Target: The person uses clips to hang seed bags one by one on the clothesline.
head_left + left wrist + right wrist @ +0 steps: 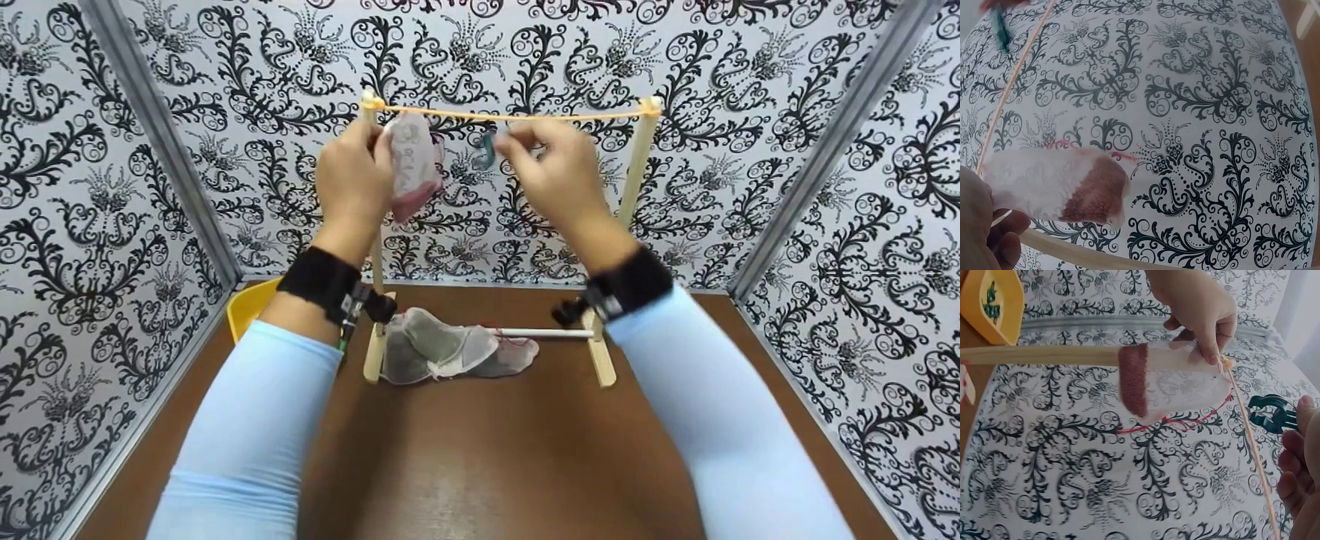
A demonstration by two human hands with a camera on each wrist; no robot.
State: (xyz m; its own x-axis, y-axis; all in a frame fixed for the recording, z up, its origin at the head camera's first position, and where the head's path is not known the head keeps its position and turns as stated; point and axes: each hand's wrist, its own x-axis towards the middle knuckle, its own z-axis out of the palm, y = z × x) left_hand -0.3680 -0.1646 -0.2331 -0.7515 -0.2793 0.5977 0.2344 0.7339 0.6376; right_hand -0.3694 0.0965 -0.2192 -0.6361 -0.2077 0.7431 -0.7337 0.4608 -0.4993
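Evidently, a white pouch (409, 154) was held up at a cord (465, 115), a green clip (487, 152) near it.
In the head view, the left hand (352, 176) pinched the pouch by its upper part near the cord's left end, and the right hand's (559, 169) fingers gripped the clip; lettering on the pouch was too blurred to read surely. Mesh pouches (439, 349) lay on the tabletop (480, 450). In the left wrist view, the pouch, reddish at its far end, seemed light, soft and easily creased, best held by its upper edge. In the right wrist view, the clip seemed stiff, smooth plastic, best squeezed at its tails; no brand could be made out.
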